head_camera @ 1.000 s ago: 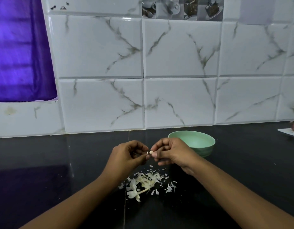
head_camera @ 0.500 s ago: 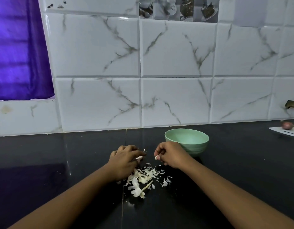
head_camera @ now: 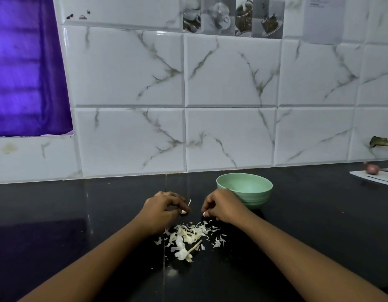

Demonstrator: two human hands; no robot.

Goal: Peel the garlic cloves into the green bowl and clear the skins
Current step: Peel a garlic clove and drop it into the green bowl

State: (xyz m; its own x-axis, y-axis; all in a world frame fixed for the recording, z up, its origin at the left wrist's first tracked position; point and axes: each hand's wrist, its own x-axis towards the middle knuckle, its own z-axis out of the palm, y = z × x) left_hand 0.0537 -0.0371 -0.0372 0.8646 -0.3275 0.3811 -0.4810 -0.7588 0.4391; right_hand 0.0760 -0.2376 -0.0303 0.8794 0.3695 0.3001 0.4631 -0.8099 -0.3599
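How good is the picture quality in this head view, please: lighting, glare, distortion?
Head view: dim light; the black countertop reflects the purple curtain at left; wide-angle lens bows the tile lines; garlic skins sharp; white bits at left hand and right hand too small to identify.

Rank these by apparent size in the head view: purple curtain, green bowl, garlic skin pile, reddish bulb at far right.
1. purple curtain
2. green bowl and garlic skin pile: about alike; the pile lies nearer the camera, so unranked.
3. reddish bulb, smallest, though far off.
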